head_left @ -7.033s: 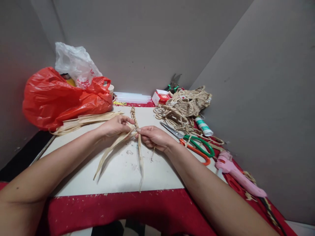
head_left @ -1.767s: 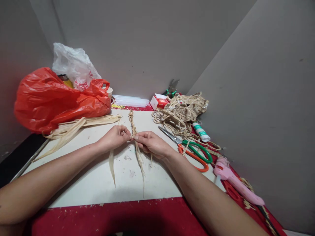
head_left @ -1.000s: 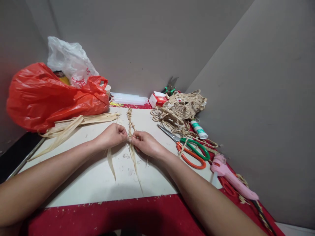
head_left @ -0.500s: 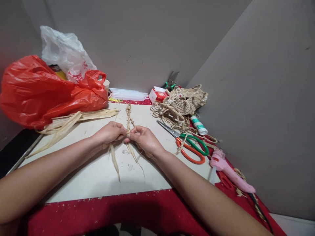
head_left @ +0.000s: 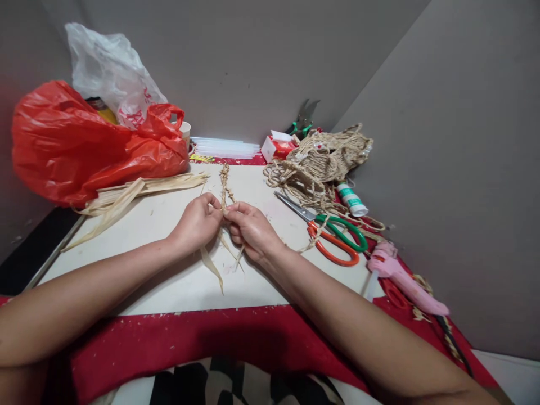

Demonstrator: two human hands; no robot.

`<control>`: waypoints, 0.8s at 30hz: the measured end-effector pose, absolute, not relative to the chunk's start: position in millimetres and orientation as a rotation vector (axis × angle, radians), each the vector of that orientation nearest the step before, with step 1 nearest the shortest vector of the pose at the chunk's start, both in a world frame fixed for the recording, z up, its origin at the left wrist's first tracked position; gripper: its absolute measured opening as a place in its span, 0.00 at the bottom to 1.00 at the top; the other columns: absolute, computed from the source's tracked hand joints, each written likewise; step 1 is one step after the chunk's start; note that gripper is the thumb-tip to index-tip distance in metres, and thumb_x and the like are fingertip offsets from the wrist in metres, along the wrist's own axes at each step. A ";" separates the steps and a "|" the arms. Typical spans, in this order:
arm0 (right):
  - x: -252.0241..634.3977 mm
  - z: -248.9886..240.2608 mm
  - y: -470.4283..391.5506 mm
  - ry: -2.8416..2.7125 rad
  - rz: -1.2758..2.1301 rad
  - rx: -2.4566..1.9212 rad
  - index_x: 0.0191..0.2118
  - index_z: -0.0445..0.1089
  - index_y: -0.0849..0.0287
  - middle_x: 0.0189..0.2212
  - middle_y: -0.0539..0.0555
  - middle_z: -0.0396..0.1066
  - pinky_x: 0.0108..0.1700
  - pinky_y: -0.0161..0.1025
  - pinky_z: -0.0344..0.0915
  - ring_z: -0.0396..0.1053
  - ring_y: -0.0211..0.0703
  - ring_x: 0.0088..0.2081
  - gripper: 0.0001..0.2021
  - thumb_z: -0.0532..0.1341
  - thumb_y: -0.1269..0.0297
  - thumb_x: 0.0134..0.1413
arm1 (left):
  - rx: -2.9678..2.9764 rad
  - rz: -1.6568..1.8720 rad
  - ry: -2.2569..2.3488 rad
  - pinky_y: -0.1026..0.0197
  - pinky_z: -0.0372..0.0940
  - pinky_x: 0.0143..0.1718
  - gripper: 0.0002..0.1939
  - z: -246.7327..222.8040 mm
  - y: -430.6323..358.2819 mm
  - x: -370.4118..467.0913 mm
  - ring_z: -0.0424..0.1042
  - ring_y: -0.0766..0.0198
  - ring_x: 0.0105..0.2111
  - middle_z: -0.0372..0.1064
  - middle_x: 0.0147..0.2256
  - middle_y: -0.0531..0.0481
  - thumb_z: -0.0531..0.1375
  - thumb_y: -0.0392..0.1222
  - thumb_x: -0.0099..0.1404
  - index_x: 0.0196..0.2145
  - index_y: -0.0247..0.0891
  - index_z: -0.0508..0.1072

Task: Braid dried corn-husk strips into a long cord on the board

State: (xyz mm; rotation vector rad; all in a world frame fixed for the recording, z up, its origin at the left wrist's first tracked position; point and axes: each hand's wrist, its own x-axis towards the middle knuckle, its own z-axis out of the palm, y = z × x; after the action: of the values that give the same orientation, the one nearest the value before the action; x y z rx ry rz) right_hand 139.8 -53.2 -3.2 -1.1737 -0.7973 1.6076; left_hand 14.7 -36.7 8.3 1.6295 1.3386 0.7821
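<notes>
A braided straw cord (head_left: 224, 183) lies on the white board (head_left: 169, 292), running away from me. At its near end my left hand (head_left: 200, 222) and my right hand (head_left: 248, 228) meet, fingertips almost touching. Both are closed in a pinch on the cord and its loose strands. Beneath my hands hang pale, flat straw strands (head_left: 212, 270), their tips above the board. Exactly which strand lies in which fingers is hidden. To the left of the cord rests a bundle of dried husk strips (head_left: 169, 188).
At the back left stand a red plastic bag (head_left: 76, 146) and a clear bag (head_left: 109, 67). On the right lie scissors (head_left: 324, 228), a heap of braided rope (head_left: 324, 160), a thread spool (head_left: 352, 199) and a pink glue gun (head_left: 407, 278). Clear sticks (head_left: 225, 148) line the back.
The camera view has tilted and shifted slightly. My left hand has turned, its fingers now higher by the cord. The hanging strands have changed position below my hands.
</notes>
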 end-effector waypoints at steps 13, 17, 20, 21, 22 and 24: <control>142.5 -7.2 -52.6 -0.674 1.773 -1.056 0.27 0.56 0.59 0.13 0.39 0.50 0.14 0.26 0.35 0.41 0.24 0.13 0.09 0.61 0.70 0.46 | 2.096 0.787 1.455 0.64 0.55 0.28 0.21 10.3 -51.1 16.8 0.60 0.66 0.19 0.60 0.17 0.57 0.52 0.35 0.59 0.51 0.36 0.60; 142.5 -5.8 -53.7 -0.662 1.784 -1.062 0.27 0.56 0.59 0.12 0.39 0.50 0.14 0.26 0.35 0.41 0.24 0.12 0.09 0.60 0.72 0.47 | 2.264 0.694 1.499 0.61 0.60 0.33 0.26 7.7 -51.7 18.4 0.67 0.62 0.24 0.66 0.21 0.53 0.51 0.35 0.60 0.57 0.35 0.56; 142.4 -5.1 -53.6 -0.653 1.764 -1.079 0.26 0.56 0.59 0.11 0.39 0.49 0.14 0.26 0.34 0.41 0.24 0.12 0.08 0.59 0.73 0.47 | 2.385 0.587 1.567 0.58 0.62 0.35 0.29 5.9 -52.2 20.7 0.70 0.60 0.27 0.71 0.25 0.50 0.49 0.35 0.60 0.59 0.34 0.52; 142.2 -4.7 -53.5 -0.648 1.757 -1.090 0.26 0.56 0.59 0.11 0.39 0.49 0.14 0.26 0.34 0.41 0.24 0.12 0.08 0.58 0.74 0.48 | 2.415 0.565 1.579 0.58 0.62 0.35 0.29 5.6 -52.3 21.3 0.70 0.59 0.27 0.71 0.26 0.49 0.49 0.35 0.60 0.59 0.34 0.52; 141.9 -4.2 -53.4 -0.642 1.751 -1.102 0.26 0.56 0.59 0.11 0.39 0.49 0.14 0.26 0.34 0.40 0.24 0.11 0.08 0.58 0.74 0.48 | 2.439 0.550 1.590 0.57 0.63 0.35 0.29 5.3 -52.3 21.9 0.71 0.59 0.27 0.72 0.26 0.49 0.49 0.35 0.60 0.60 0.34 0.52; 140.7 -3.3 -53.4 -0.620 1.743 -1.122 0.25 0.56 0.59 0.10 0.39 0.49 0.14 0.27 0.34 0.40 0.24 0.11 0.08 0.57 0.75 0.48 | 2.471 0.525 1.610 0.57 0.63 0.35 0.29 5.0 -52.1 23.0 0.72 0.59 0.28 0.73 0.27 0.48 0.49 0.35 0.60 0.60 0.34 0.51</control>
State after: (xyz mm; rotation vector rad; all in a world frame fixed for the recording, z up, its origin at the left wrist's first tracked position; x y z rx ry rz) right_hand 140.7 -53.4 -3.3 -1.1220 -0.6204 1.7434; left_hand 23.0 -52.1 5.0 2.4708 1.6103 0.5249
